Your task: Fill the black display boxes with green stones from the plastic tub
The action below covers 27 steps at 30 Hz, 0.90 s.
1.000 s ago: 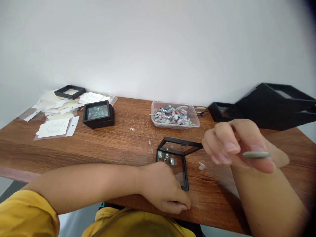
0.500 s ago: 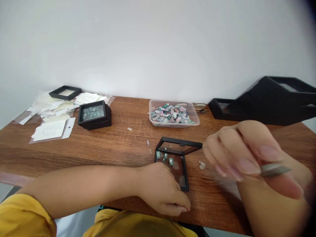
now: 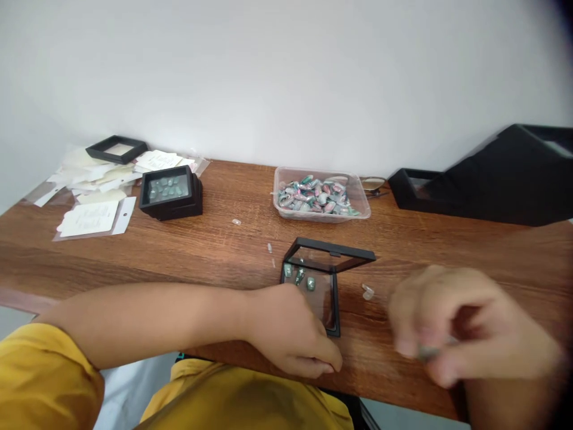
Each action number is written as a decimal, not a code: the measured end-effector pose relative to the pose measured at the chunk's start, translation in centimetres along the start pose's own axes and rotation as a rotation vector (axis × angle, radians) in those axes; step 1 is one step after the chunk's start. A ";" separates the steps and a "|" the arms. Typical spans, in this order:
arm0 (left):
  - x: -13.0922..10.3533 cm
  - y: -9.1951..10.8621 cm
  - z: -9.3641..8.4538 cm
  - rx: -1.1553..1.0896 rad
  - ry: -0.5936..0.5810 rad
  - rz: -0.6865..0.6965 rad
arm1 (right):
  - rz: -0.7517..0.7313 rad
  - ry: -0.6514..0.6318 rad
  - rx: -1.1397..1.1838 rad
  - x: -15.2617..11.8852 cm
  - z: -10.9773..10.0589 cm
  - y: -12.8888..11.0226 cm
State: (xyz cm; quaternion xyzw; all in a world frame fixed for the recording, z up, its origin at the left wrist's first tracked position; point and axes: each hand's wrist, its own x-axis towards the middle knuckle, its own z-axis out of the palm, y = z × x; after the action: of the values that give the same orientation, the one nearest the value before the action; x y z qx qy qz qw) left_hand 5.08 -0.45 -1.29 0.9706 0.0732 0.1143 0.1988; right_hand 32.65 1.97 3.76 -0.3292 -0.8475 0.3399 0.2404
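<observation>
My right hand (image 3: 447, 322), blurred, is over the front right of the table, pinching a small green press-on nail (image 3: 428, 353) between thumb and fingertips. My left hand (image 3: 293, 334) lies closed across the near left part of a black display case (image 3: 336, 304). Its curled fingers hide whatever may be in them. The case's clear-windowed lid (image 3: 331, 254) leans raised at the back. Inside show several green press-on nails with silvery star marks, one of them (image 3: 311, 283) nearest the middle. My left hand hides the near left of the case.
Behind the case stands a clear plastic tub (image 3: 322, 215) full of colourful press-on nails. Stacked black cases (image 3: 172, 206) and white cards (image 3: 89, 218) lie at left. More black cases (image 3: 483, 185) are at right. Small clear pieces (image 3: 367, 292) lie by the open case.
My right hand has moved down and left, nearer the tabletop, still pinching the green nail. My left hand stays at the case. The whole view has shifted slightly.
</observation>
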 end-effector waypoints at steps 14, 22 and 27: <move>0.0 0.3 -0.3 0.016 -0.024 0.001 | -0.021 0.107 -0.065 2.6 5.6 0.1; 0.0 0.1 -0.4 -0.006 0.017 0.015 | -0.162 0.133 -0.127 3.0 5.9 0.4; 0.1 0.2 -0.4 0.001 -0.014 -0.012 | -0.140 0.133 -0.163 3.0 5.8 -0.1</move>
State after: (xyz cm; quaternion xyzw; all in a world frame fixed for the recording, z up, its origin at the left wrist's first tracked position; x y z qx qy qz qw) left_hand 5.05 -0.51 -0.79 0.9710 0.0777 0.1061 0.1996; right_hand 26.96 1.71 0.57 -0.3098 -0.8753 0.2296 0.2918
